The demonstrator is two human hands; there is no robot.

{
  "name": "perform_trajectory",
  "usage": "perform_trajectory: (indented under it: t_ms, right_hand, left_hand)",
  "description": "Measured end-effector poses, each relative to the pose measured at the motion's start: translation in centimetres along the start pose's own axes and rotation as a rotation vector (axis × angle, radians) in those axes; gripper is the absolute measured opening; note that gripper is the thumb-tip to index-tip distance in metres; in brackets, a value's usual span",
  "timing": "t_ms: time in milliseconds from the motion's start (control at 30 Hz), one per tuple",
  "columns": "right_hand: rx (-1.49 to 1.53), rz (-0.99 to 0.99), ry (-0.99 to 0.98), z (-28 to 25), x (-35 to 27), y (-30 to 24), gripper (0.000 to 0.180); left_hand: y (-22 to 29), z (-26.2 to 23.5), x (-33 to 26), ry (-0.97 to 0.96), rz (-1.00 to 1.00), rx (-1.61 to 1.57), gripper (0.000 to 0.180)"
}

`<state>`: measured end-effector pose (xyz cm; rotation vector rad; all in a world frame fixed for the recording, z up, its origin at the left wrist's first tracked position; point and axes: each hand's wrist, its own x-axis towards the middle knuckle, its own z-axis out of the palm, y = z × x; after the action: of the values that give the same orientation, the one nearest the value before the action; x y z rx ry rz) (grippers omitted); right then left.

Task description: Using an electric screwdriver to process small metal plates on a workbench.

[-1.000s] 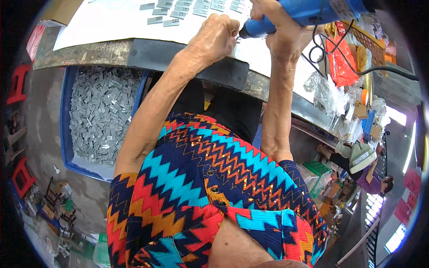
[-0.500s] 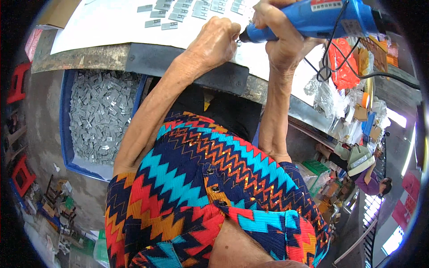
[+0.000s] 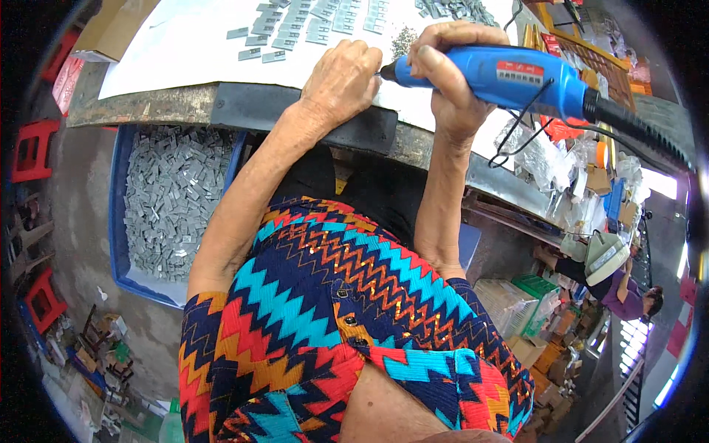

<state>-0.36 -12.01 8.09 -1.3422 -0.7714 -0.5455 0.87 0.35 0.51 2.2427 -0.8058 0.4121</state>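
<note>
Driving seems in hand: the blue power tool (image 3: 491, 77) is grasped by the right hand (image 3: 456, 109), its tip beside the left hand (image 3: 341, 85), whose fingers are curled, contents impossible to tell. Steady alignment seems called for next. Beyond, grey plates (image 3: 274, 56) are laid across the desk (image 3: 155, 111).

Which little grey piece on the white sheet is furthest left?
The grey piece just behind the front-left piece; every other one on the white sheet lies further right.
</note>
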Motion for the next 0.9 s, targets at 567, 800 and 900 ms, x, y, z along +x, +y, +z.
perform_trajectory:
  t_ms: [567, 800, 900]
  right_hand:
    - [0.127, -0.103, 0.17, -2.1, -0.4, -6.6, 0.031]
    - [-0.026, 0.001, 0.417, -3.1, -1.4, -4.0, 0.021]
    - [-0.039, 0.021, 0.433, -3.4, -1.4, -2.7, 0.019]
  left_hand:
    - [-0.5, 0.3, 0.4, 0.0, -0.024, -0.217, 0.006]
    - [1.1, -4.3, -1.2, 0.015, -0.194, -0.455, 0.018]
    - [1.6, -7.6, -4.0, 0.08, -0.349, -0.492, 0.013]
